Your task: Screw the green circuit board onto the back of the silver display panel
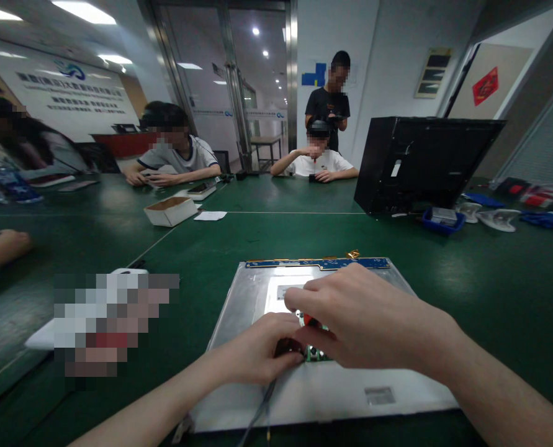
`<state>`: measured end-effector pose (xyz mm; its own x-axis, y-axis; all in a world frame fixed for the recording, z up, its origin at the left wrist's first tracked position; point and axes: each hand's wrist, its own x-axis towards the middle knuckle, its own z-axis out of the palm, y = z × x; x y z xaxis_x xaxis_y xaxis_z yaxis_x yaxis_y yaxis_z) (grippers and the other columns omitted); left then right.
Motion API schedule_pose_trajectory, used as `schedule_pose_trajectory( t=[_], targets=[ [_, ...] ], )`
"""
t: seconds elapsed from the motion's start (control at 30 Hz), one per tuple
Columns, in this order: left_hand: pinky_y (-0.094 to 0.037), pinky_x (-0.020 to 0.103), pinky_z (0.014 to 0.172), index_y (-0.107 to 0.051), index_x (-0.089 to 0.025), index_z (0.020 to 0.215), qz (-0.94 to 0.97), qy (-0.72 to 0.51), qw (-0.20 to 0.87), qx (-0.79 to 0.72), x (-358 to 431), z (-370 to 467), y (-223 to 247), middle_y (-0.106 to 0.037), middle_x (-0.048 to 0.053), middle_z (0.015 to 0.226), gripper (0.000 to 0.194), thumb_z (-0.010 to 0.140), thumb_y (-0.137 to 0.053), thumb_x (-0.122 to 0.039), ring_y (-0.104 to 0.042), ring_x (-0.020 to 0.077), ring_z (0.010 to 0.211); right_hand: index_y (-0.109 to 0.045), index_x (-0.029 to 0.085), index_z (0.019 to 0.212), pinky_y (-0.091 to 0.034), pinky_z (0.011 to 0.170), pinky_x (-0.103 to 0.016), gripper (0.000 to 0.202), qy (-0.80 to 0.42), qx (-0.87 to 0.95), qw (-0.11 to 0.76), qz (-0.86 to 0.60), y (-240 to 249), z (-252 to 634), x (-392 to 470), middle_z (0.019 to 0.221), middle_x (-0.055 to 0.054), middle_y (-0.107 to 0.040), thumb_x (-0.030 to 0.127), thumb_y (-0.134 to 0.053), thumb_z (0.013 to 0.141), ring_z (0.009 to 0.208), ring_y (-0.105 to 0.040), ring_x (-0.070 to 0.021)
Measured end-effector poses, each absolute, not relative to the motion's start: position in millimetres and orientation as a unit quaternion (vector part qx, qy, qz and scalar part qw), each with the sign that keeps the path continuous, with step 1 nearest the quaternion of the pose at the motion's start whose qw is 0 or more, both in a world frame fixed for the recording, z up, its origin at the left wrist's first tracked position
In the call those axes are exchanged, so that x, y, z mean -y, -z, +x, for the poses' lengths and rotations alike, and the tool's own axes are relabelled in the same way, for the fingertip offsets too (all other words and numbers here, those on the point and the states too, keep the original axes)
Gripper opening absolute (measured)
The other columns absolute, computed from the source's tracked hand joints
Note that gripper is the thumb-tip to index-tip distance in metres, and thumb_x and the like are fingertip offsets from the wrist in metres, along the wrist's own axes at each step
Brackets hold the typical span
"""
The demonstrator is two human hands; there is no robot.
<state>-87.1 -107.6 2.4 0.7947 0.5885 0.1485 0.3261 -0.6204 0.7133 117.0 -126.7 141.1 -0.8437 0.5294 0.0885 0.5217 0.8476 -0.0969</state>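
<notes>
A flat silver display panel (239,298) lies back side up on the table in front of me. Along its far edge runs a blue circuit strip (318,264). My right hand (350,316) is closed over a red-handled screwdriver (310,320), whose tip is hidden. Below it a small green circuit board (317,354) shows in part between my hands. My left hand (274,347) is curled in a pinch at the board's left side; what its fingertips hold is hidden. Dark cables (260,406) run from under that hand towards me.
A black monitor-like casing (425,164) stands at the back right, near a blue tray (442,222). An open white box (171,211) and a paper slip (210,216) lie further left. Several people sit around the green table (267,233); another person (329,99) stands behind.
</notes>
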Motion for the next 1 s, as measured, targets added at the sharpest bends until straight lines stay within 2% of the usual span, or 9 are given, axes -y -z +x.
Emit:
schedule_pose_trajectory(
  t=[0.1, 0.37, 0.53, 0.67, 0.83, 1.0],
  targets=[
    [-0.046, 0.03, 0.075, -0.064, -0.017, 0.092, 0.889, -0.191, 0.324, -0.262, 108.1, -87.4, -0.7, -0.067, 0.005, 0.092, 0.006, 0.088, -0.06, -0.019, -0.06, 0.0213, 0.085, -0.057, 0.02, 0.084, -0.023, 0.051, -0.028, 0.01, -0.013, 0.959, 0.052, -0.279, -139.1, 116.7, 126.7, 0.072, 0.001, -0.064, 0.025, -0.054, 0.091, 0.058, -0.051, -0.0133],
    [-0.047, 0.027, 0.069, -0.064, -0.017, 0.095, 0.891, -0.187, 0.325, -0.257, 106.9, -88.5, 0.2, -0.066, 0.004, 0.089, 0.012, 0.086, -0.057, -0.015, -0.059, 0.0186, 0.078, -0.055, 0.018, 0.088, -0.026, 0.048, -0.026, 0.007, -0.042, 0.969, 0.064, -0.234, -140.0, 118.8, 127.8, 0.083, -0.001, -0.063, 0.02, -0.057, 0.082, 0.061, -0.047, -0.0127],
    [-0.048, 0.028, 0.07, -0.064, -0.016, 0.098, 0.888, -0.191, 0.341, -0.243, 106.4, -87.6, -1.7, -0.067, 0.005, 0.092, 0.013, 0.087, -0.059, -0.016, -0.06, 0.0191, 0.079, -0.055, 0.019, 0.089, -0.024, 0.049, -0.026, 0.002, -0.025, 0.962, 0.058, -0.264, -139.7, 117.0, 126.3, 0.08, -0.002, -0.066, 0.021, -0.054, 0.089, 0.061, -0.052, -0.0135],
    [-0.049, 0.03, 0.073, -0.065, -0.016, 0.096, 0.884, -0.189, 0.354, -0.238, 105.3, -87.2, -2.6, -0.067, 0.006, 0.094, 0.01, 0.087, -0.06, -0.017, -0.061, 0.0206, 0.084, -0.057, 0.019, 0.083, -0.02, 0.048, -0.027, 0.015, 0.013, 0.951, 0.062, -0.304, -137.6, 115.8, 124.5, 0.068, -0.001, -0.065, 0.032, -0.058, 0.091, 0.055, -0.052, -0.0139],
    [-0.048, 0.03, 0.074, -0.065, -0.016, 0.093, 0.886, -0.19, 0.342, -0.249, 105.4, -87.8, -0.8, -0.067, 0.005, 0.092, 0.009, 0.086, -0.06, -0.016, -0.06, 0.0209, 0.083, -0.055, 0.019, 0.089, -0.023, 0.049, -0.026, 0.009, -0.024, 0.962, 0.06, -0.265, -137.9, 118.3, 125.4, 0.08, -0.002, -0.065, 0.027, -0.058, 0.088, 0.061, -0.051, -0.0133],
    [-0.047, 0.026, 0.068, -0.064, -0.016, 0.096, 0.887, -0.181, 0.339, -0.256, 107.8, -88.5, -0.3, -0.067, 0.003, 0.089, 0.012, 0.087, -0.057, -0.015, -0.059, 0.0174, 0.076, -0.051, 0.019, 0.092, -0.024, 0.049, -0.026, 0.014, -0.049, 0.965, 0.054, -0.254, -139.2, 118.9, 127.8, 0.086, -0.001, -0.062, 0.021, -0.059, 0.081, 0.064, -0.048, -0.0126]
  ],
)
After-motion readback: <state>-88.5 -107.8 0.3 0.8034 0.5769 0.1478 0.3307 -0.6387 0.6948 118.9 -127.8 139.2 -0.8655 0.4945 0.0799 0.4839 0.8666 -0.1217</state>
